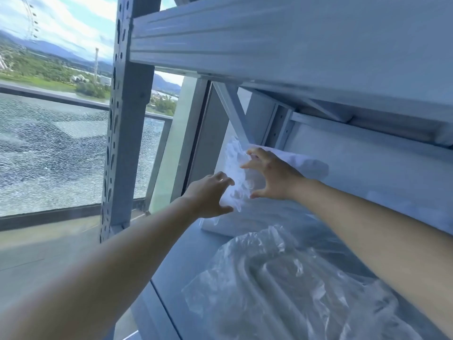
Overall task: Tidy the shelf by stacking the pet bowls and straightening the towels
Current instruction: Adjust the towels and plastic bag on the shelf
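A white item in crinkled clear plastic wrap (236, 175) stands at the far left end of the grey shelf board (181, 263). Beneath and behind it lie white folded towels (304, 163). My left hand (208, 195) touches the wrapped item's lower left side with fingers curled on it. My right hand (269, 175) is spread wide, fingertips at the item's right edge and top. In the foreground, white bowls in a clear plastic bag (282, 285) rest on the shelf.
A perforated grey upright (125, 133) rises to the left of my hands. A shelf beam (269, 45) runs overhead. Behind the rack, a window and a cracked glass railing (54, 153) show.
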Motion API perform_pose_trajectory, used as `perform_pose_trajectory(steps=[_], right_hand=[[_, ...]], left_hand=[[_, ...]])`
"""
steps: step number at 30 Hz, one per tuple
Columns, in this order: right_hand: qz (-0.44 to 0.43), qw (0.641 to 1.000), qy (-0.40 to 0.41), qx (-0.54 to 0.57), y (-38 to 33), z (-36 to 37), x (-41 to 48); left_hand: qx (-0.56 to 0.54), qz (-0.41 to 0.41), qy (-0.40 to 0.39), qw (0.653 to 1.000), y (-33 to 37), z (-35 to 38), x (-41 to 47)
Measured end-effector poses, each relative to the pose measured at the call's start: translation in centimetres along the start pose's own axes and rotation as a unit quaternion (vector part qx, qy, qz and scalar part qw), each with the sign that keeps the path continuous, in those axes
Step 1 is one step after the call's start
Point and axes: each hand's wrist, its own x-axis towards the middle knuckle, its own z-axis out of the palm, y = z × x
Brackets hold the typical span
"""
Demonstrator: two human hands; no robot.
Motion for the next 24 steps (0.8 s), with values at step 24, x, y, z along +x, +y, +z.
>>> perform_pose_trajectory(steps=[24], right_hand=[[-0.052,0.989,-0.015,-0.136,2.7,1.5,-2.3]], left_hand=[[0.046,0.02,-0.081,0.996,1.8,2.3,-0.4]])
